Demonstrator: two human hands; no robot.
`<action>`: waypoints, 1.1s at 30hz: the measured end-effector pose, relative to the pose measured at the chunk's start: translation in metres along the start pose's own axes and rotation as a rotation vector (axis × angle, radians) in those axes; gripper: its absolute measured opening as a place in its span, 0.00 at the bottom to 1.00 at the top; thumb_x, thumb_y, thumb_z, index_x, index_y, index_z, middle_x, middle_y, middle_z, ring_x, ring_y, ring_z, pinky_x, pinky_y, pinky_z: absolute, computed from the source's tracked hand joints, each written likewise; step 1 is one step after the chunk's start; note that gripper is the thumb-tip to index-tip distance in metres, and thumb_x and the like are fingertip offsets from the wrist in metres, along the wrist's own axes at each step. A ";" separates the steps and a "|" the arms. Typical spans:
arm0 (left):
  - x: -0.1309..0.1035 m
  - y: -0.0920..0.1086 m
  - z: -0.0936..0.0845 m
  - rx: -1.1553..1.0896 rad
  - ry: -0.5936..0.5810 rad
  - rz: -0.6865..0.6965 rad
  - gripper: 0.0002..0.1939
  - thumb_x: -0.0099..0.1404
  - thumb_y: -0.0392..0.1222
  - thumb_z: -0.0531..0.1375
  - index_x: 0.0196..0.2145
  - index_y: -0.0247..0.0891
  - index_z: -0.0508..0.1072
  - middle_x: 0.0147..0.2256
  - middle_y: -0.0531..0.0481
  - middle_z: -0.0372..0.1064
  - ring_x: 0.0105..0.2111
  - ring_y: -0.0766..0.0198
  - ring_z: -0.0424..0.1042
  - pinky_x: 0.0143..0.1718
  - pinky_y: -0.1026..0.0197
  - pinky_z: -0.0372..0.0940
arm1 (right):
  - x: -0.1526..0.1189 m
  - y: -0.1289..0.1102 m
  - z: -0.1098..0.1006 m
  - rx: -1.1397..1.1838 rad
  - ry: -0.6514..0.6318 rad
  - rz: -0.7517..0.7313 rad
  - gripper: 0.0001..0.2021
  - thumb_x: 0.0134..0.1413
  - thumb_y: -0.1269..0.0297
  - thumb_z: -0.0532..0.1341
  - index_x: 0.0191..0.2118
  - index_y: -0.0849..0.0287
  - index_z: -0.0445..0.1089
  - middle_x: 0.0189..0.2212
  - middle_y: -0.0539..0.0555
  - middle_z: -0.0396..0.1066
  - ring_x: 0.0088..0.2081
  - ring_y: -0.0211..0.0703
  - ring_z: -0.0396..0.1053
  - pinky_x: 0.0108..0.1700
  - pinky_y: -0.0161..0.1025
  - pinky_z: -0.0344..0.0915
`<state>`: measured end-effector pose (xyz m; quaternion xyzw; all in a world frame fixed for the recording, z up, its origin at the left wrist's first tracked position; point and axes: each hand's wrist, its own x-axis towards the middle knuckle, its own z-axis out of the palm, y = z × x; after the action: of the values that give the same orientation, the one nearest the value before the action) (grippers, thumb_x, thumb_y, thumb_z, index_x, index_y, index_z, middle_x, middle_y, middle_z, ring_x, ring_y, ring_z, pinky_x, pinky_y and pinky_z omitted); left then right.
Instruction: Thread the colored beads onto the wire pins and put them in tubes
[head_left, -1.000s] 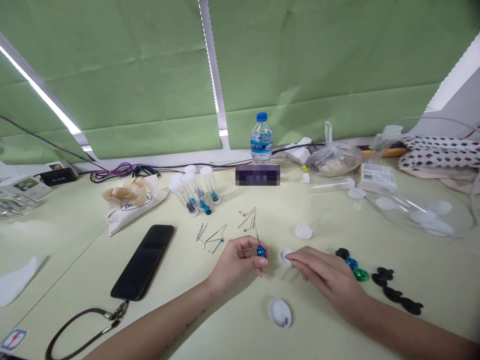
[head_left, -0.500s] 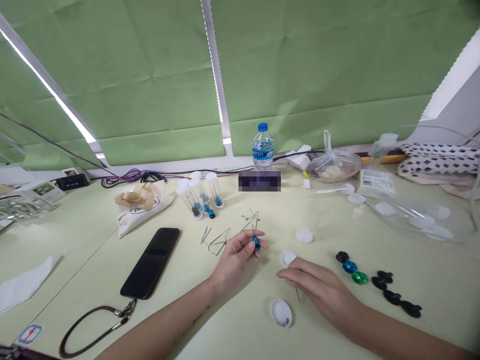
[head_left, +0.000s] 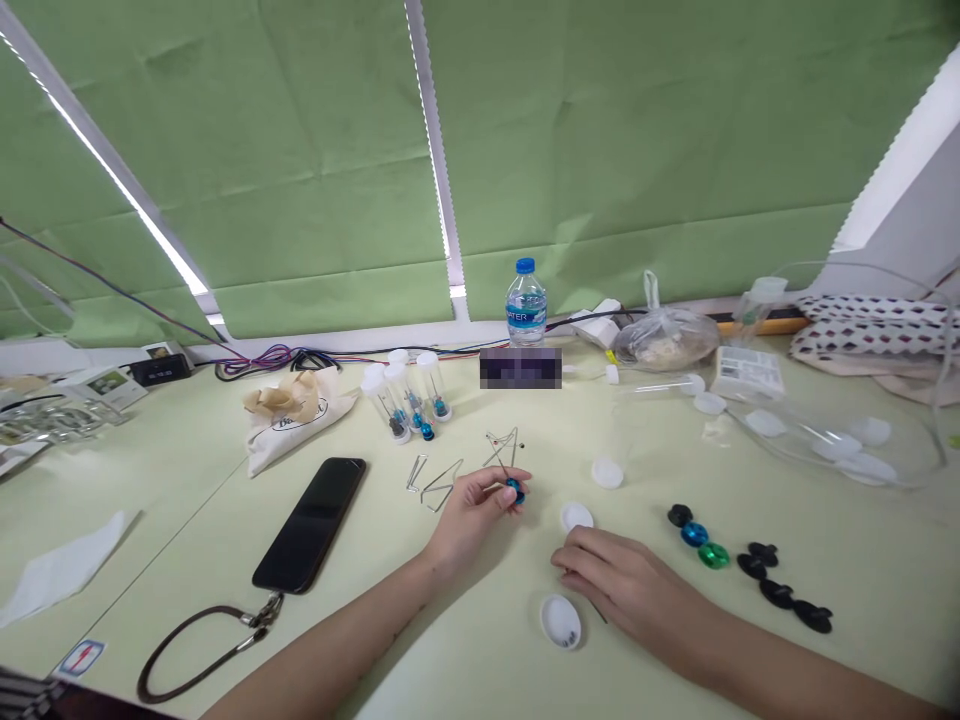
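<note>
Between the thumb and fingers of my left hand is a small shiny blue metal part, with a thin metal rod standing up from it. My right hand is closed in a pinch around another thin metal rod, whose end sticks out below the fingers. Just beyond my right fingertips lies a white cap. Nearer to me, a second white cap holds some tiny metal pieces. Bent metal rods like hex keys lie left of and behind my left hand.
To the right are black pieces, a blue one and a green one. Clear tubes with blue parts stand behind. A phone, cloth pouch, water bottle and plastic bag surround the work area.
My right hand has drawn slightly back toward me, uncovering more of the nearby white cap. The blue part is still in my left hand, tilted a little differently. The view has shifted slightly.
</note>
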<state>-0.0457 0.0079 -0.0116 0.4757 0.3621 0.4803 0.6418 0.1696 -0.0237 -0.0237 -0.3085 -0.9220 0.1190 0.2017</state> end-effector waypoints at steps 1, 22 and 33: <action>0.000 0.000 0.000 -0.018 -0.004 -0.009 0.12 0.61 0.44 0.63 0.40 0.34 0.76 0.35 0.47 0.70 0.30 0.67 0.66 0.38 0.61 0.61 | 0.000 0.000 0.001 -0.018 -0.005 0.001 0.10 0.66 0.71 0.50 0.40 0.59 0.68 0.33 0.54 0.68 0.32 0.43 0.69 0.33 0.39 0.66; 0.002 -0.001 -0.001 -0.106 -0.075 -0.057 0.13 0.51 0.41 0.70 0.30 0.32 0.73 0.27 0.48 0.73 0.25 0.69 0.68 0.29 0.66 0.60 | -0.003 0.002 -0.003 -0.253 0.178 -0.218 0.14 0.65 0.73 0.49 0.38 0.61 0.71 0.25 0.52 0.70 0.24 0.39 0.66 0.25 0.36 0.57; 0.003 -0.001 -0.002 -0.159 -0.093 -0.069 0.10 0.53 0.37 0.69 0.31 0.33 0.73 0.33 0.48 0.72 0.31 0.67 0.71 0.40 0.62 0.64 | -0.003 0.013 -0.039 -0.249 0.180 0.012 0.13 0.65 0.69 0.51 0.35 0.57 0.72 0.26 0.53 0.73 0.26 0.41 0.70 0.29 0.36 0.62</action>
<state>-0.0467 0.0116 -0.0130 0.4323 0.3090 0.4626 0.7097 0.1959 -0.0118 0.0053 -0.3459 -0.9060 -0.0230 0.2428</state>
